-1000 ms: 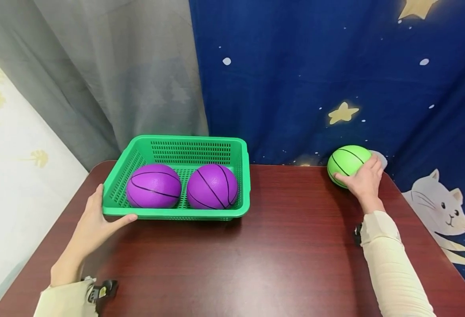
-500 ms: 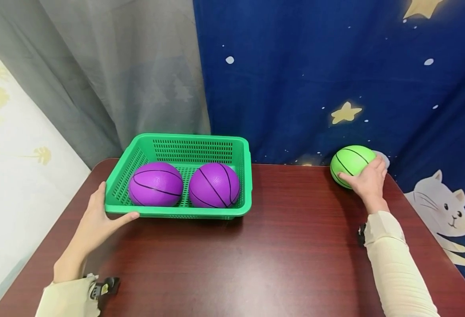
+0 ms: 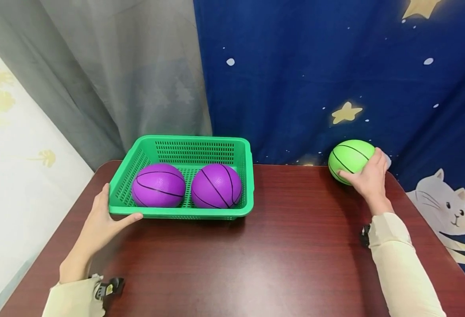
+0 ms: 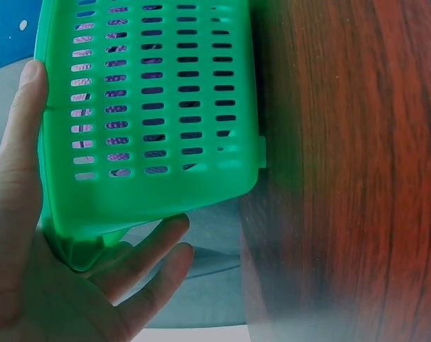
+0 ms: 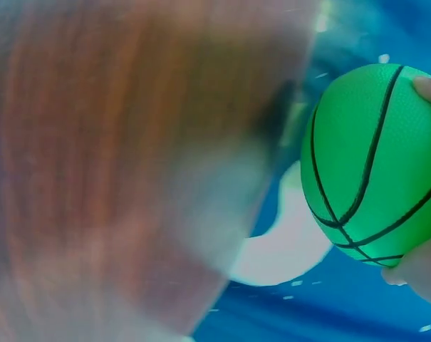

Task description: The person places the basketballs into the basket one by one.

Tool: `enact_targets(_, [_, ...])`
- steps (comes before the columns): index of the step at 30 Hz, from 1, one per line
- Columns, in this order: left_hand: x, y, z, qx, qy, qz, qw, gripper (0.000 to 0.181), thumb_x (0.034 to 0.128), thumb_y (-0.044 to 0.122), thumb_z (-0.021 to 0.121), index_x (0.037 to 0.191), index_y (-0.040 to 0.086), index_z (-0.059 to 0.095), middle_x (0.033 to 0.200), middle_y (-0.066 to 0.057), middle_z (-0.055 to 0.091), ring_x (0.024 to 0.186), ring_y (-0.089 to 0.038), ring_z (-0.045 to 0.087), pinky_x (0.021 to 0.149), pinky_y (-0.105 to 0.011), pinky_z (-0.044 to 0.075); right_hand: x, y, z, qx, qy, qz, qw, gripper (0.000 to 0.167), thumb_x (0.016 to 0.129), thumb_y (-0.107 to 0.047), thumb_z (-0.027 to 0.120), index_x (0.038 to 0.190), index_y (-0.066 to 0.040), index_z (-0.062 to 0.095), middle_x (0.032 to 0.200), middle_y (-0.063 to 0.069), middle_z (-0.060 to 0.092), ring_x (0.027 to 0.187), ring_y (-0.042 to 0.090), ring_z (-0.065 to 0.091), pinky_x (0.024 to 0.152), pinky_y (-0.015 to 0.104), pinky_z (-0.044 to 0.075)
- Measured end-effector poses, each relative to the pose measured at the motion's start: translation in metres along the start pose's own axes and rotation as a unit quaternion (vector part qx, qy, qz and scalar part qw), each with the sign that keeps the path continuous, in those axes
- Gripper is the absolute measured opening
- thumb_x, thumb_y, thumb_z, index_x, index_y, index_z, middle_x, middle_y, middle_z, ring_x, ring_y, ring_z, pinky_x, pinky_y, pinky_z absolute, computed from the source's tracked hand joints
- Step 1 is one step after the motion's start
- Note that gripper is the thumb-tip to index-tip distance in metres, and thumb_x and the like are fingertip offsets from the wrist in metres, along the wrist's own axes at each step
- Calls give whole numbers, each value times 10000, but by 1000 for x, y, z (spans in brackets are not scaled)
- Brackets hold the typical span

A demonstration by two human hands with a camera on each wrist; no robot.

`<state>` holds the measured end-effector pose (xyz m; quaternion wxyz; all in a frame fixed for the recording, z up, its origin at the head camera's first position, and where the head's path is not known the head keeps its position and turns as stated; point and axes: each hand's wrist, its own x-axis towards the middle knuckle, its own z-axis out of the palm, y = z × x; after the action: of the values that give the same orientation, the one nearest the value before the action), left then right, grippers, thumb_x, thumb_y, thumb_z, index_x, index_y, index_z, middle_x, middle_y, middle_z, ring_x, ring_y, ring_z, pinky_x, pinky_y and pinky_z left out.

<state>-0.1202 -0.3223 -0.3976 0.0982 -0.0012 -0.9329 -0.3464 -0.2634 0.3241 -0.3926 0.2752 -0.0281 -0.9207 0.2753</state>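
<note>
A green plastic basket (image 3: 181, 211) stands on the table and holds two purple toy basketballs (image 3: 158, 186) side by side. At its front left corner my left hand (image 3: 99, 224) grips the rim, thumb along the front and fingers on the left side. The left wrist view shows the slotted basket wall (image 4: 151, 192) with the hand (image 4: 30, 249) around the corner. At the far right my right hand (image 3: 369, 176) holds a green toy basketball (image 3: 349, 159). In the right wrist view this ball (image 5: 372, 157) appears apart from the tabletop, thumb and fingers on opposite sides.
The dark red wooden table (image 3: 232, 264) ends at the back against a blue curtain (image 3: 280, 88) with stars and a grey curtain (image 3: 137, 79). A pale wall (image 3: 14, 176) lies on the left. A cat figure (image 3: 440, 204) decorates the right side.
My right hand has raised the green basketball slightly from the table. The left hand stays on the basket corner, and the basket with the purple balls shows only small shifts with the head view.
</note>
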Motion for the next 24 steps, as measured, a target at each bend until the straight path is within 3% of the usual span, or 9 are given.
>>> enact_targets(14, [0, 2, -1, 83, 46, -1, 10000, 1151, 759, 439, 743, 1494, 114, -81, 1508, -234, 71, 1317, -470, 182, 893, -706, 245, 8, -77, -18, 368, -25, -862, 9956, 1170, 511, -295, 894, 1417, -10, 211, 1381, 211, 284, 1234, 373, 275, 937, 575, 314])
enact_targets(24, [-2, 4, -2, 145, 42, -27, 9999, 1151, 759, 448, 739, 1493, 105, -78, 1504, -241, 81, 1303, -480, 198, 873, -714, 257, 12, -139, -12, 687, -431, -1277, 9885, 1191, 524, -339, 897, 1441, -50, 193, 1409, 167, 278, 1263, 329, 284, 923, 591, 346])
